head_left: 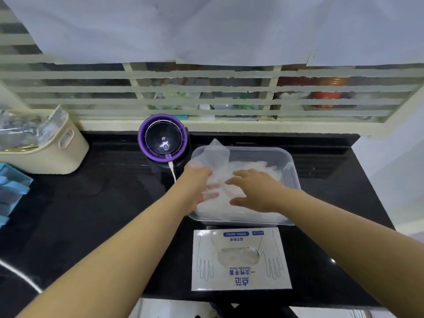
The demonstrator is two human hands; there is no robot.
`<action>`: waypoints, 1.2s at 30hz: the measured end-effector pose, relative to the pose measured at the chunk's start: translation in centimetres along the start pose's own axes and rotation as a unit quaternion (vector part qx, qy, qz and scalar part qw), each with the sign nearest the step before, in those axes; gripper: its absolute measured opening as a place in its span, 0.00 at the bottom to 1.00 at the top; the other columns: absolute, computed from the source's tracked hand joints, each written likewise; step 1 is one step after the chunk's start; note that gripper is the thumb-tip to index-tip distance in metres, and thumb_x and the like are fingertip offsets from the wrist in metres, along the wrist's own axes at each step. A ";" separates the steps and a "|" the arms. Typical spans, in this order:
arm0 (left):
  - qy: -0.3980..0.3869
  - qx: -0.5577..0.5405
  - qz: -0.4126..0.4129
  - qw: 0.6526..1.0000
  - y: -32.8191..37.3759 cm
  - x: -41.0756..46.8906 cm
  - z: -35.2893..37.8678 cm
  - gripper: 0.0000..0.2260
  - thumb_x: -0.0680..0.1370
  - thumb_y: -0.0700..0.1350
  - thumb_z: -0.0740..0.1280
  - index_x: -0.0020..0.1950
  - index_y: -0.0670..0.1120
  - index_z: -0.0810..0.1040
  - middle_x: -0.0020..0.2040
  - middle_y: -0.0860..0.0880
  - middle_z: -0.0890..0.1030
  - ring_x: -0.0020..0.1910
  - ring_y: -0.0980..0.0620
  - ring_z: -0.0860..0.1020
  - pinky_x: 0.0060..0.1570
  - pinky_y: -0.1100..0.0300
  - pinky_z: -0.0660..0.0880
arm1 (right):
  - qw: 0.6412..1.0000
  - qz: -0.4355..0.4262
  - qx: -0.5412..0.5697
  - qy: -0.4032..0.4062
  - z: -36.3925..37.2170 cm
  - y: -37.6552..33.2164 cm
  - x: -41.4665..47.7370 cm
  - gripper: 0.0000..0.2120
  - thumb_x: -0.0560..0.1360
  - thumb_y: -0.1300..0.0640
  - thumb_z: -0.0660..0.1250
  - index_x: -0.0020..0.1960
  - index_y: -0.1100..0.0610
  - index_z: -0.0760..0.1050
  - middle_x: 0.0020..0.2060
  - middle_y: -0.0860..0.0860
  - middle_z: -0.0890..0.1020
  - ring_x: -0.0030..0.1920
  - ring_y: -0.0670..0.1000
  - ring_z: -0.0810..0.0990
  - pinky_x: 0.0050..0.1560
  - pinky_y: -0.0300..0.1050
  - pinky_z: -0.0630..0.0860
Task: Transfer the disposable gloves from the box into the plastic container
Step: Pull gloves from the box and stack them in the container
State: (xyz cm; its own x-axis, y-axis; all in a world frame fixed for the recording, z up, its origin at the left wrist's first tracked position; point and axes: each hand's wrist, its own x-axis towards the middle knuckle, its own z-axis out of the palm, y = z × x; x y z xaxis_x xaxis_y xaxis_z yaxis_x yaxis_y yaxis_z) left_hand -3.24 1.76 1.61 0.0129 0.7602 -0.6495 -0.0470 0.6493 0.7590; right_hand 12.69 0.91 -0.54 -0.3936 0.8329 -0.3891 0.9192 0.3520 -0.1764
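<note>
A clear plastic container (289, 166) stands on the black counter and holds a heap of thin translucent disposable gloves (259, 167). Both my hands are inside it. My left hand (199, 180) lies among the gloves at the container's left side, its fingers partly hidden under the film; one glove sticks up past the far left rim. My right hand (252, 191) rests flat on the heap with fingers spread. The white glove box (241, 260) lies flat in front of the container, with gloves showing through its oval opening.
A round purple and black device (163, 138) with a white cable sits just left of the container's far corner. A cream basket (57, 154) with plastic packets stands at the far left. Blue items (11, 187) lie at the left edge. A barred window runs behind.
</note>
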 end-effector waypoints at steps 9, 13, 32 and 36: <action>0.014 0.611 0.451 0.650 0.9 -0.6 0.6 0.19 0.79 0.39 0.61 0.70 0.50 0.70 0.69 0.50 0.67 0.65 0.49 0.69 0.60 0.55 0.72 | 0.992 -0.052 -0.103 -0.050 1.9 3.4 1.1 0.28 0.77 0.51 0.65 0.74 0.44 0.60 0.77 0.50 0.54 0.75 0.55 0.55 0.75 0.56 0.49; -0.123 0.810 0.236 0.523 -1.7 3.9 2.1 0.21 0.81 0.46 0.63 0.74 0.49 0.66 0.74 0.48 0.62 0.69 0.45 0.66 0.61 0.49 0.72 | 0.990 -0.055 -0.110 -0.071 2.5 4.1 0.9 0.28 0.77 0.52 0.66 0.74 0.44 0.60 0.77 0.51 0.53 0.75 0.55 0.54 0.75 0.55 0.48; -0.102 0.913 0.215 0.332 -1.4 5.1 1.4 0.25 0.77 0.46 0.69 0.72 0.44 0.67 0.70 0.44 0.66 0.68 0.42 0.66 0.65 0.47 0.67 | 0.995 0.054 0.027 -0.085 -4.3 3.0 -1.9 0.15 0.77 0.51 0.65 0.63 0.52 0.76 0.62 0.49 0.77 0.61 0.51 0.75 0.63 0.45 0.68; -0.117 0.888 0.271 0.353 -0.4 3.6 -0.4 0.23 0.80 0.46 0.64 0.75 0.49 0.64 0.73 0.48 0.66 0.69 0.45 0.68 0.64 0.48 0.69 | 0.998 0.044 0.021 0.027 -6.6 0.7 -4.2 0.11 0.79 0.53 0.63 0.57 0.54 0.81 0.54 0.50 0.82 0.53 0.51 0.79 0.60 0.47 0.75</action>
State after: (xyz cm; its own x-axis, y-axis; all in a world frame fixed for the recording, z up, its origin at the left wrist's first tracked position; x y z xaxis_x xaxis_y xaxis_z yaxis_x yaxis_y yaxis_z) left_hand -3.53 4.21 -1.05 0.5748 0.6281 -0.5245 0.5911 -0.7620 -0.2647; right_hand 15.10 0.48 6.95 -0.3093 0.8820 -0.3556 0.9485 0.2595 -0.1815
